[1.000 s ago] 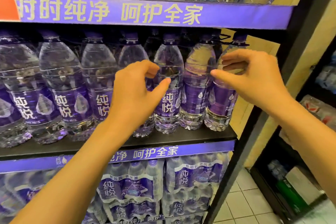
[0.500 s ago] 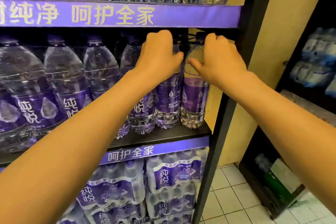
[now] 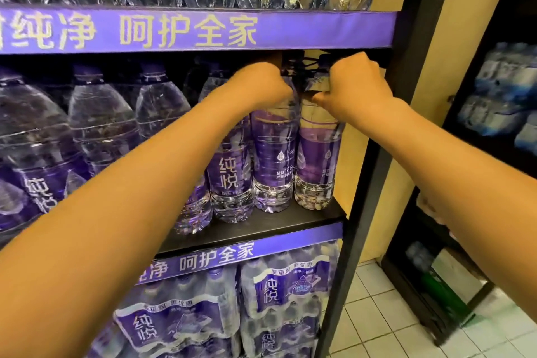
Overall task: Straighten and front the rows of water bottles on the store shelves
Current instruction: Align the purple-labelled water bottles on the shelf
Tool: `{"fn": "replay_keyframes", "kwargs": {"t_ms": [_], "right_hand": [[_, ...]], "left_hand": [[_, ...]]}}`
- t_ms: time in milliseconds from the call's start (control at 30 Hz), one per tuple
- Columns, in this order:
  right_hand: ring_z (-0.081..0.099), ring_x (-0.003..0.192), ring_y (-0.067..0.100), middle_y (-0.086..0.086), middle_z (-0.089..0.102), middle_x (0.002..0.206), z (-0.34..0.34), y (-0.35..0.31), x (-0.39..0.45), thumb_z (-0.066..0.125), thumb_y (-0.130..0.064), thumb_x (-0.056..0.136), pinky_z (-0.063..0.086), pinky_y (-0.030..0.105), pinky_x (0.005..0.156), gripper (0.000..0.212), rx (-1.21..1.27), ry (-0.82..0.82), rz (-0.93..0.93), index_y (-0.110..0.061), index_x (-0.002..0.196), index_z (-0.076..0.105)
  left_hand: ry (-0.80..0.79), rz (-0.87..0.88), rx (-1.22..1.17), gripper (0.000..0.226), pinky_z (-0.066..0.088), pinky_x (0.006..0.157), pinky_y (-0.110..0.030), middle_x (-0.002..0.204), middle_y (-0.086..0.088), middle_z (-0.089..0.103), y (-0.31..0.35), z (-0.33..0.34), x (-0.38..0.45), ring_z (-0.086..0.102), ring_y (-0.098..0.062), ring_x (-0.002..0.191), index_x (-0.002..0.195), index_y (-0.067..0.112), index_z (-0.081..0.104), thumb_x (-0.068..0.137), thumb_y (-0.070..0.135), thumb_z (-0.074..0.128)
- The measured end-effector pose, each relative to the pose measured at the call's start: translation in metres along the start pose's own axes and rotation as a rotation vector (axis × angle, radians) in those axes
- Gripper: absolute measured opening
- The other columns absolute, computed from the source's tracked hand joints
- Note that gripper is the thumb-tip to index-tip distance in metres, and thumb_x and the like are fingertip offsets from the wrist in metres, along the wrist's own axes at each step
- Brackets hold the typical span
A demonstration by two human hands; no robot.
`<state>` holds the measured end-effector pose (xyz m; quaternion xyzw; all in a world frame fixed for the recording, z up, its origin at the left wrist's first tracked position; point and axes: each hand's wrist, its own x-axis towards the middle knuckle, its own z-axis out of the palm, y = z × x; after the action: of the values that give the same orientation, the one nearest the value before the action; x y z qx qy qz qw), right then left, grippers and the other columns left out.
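Head view: both hands gripping necks of purple "纯悦"-labelled bottles.

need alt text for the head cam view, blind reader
Both hands grip the necks of the two rightmost water bottles on a purple-trimmed store shelf: left hand on the second-from-right bottle, right hand on the end bottle. More bottles line the row leftward.

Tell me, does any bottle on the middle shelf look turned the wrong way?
Yes. The two rightmost bottles, one under the left hand and one under the right hand, show small print, while the neighbouring bottle shows its big brand characters.
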<state>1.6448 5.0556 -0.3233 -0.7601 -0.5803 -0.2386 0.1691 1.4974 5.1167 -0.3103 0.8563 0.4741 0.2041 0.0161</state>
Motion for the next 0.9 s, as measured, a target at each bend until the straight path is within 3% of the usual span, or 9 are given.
{"fn": "replay_keyframes", "kwargs": {"t_ms": [67,233,367,533,600,667,733,767,900], "right_hand": [[0.039,0.052,0.019,0.006,0.043,0.059,-0.001,0.001,0.003,0.068,-0.054,0.084,0.028,0.028,0.044,0.059,-0.020,-0.012,-0.003,-0.009,0.057,0.042],[0.044,0.055,0.022,0.007,0.048,0.062,0.002,-0.001,0.008,0.061,-0.063,0.085,0.032,0.026,0.045,0.060,-0.106,-0.041,-0.015,-0.011,0.057,0.048],[0.045,0.062,0.023,0.006,0.048,0.067,0.000,0.000,0.014,0.063,-0.057,0.087,0.037,0.031,0.052,0.051,-0.141,-0.126,-0.065,-0.010,0.068,0.055],[0.044,0.060,0.020,0.004,0.048,0.067,-0.016,0.010,0.023,0.065,-0.052,0.086,0.032,0.029,0.047,0.043,-0.104,-0.287,-0.098,-0.014,0.070,0.052],[0.048,0.063,0.019,0.003,0.051,0.071,-0.018,0.010,0.024,0.063,-0.057,0.085,0.036,0.029,0.049,0.044,-0.099,-0.333,-0.094,-0.013,0.084,0.060],[0.055,0.072,0.023,0.003,0.054,0.074,-0.016,0.005,0.024,0.053,-0.073,0.081,0.043,0.031,0.059,0.060,-0.095,-0.354,-0.084,-0.015,0.093,0.061],[0.055,0.072,0.025,0.004,0.052,0.070,-0.011,0.000,0.023,0.038,-0.085,0.078,0.043,0.034,0.064,0.073,-0.149,-0.333,-0.088,-0.014,0.082,0.056],[0.054,0.069,0.024,0.004,0.052,0.068,-0.010,-0.001,0.022,0.034,-0.087,0.077,0.042,0.034,0.062,0.077,-0.165,-0.309,-0.080,-0.013,0.079,0.057],[0.059,0.075,0.026,0.007,0.062,0.080,-0.008,0.003,0.019,0.043,-0.082,0.080,0.047,0.033,0.061,0.073,-0.131,-0.237,-0.060,-0.014,0.096,0.065]], "left_hand": [[-0.026,-0.020,-0.008,0.046,0.020,0.046,-0.031,0.057,-0.004,0.030,-0.003,0.000,0.003,0.026,-0.018,0.050,0.058,0.013,0.034,0.096,0.031,0.052],[0.013,-0.017,-0.019,0.039,0.024,0.045,-0.030,0.061,-0.006,0.039,-0.010,0.006,0.008,0.037,-0.022,0.053,0.071,0.019,0.030,0.096,0.035,0.055],[0.067,-0.060,-0.068,0.043,0.023,0.045,-0.030,0.061,-0.006,0.036,-0.011,0.012,0.007,0.035,-0.023,0.053,0.067,0.015,0.029,0.094,0.032,0.058],[0.160,-0.065,-0.107,0.034,0.036,0.059,-0.030,0.082,-0.009,0.056,-0.001,0.018,0.005,0.051,-0.029,0.070,0.100,0.018,0.047,0.090,0.044,0.065],[0.144,-0.062,-0.106,0.042,0.037,0.058,-0.029,0.082,-0.010,0.057,0.001,0.016,0.003,0.052,-0.029,0.071,0.110,0.016,0.052,0.089,0.050,0.064],[0.080,-0.079,-0.082,0.041,0.031,0.050,-0.030,0.067,-0.007,0.050,0.002,0.011,0.000,0.046,-0.027,0.062,0.093,0.012,0.054,0.090,0.052,0.060],[0.001,-0.117,-0.074,0.048,0.024,0.046,-0.031,0.058,-0.004,0.039,0.001,0.005,-0.001,0.038,-0.022,0.054,0.066,0.010,0.045,0.094,0.048,0.053],[-0.022,-0.129,-0.091,0.049,0.023,0.047,-0.030,0.058,-0.003,0.037,0.001,0.002,0.000,0.034,-0.019,0.053,0.063,0.011,0.042,0.095,0.046,0.052],[-0.051,-0.106,-0.100,0.037,0.023,0.049,-0.031,0.066,-0.004,0.038,-0.008,-0.001,0.004,0.035,-0.022,0.059,0.081,0.010,0.044,0.098,0.042,0.050]]}}
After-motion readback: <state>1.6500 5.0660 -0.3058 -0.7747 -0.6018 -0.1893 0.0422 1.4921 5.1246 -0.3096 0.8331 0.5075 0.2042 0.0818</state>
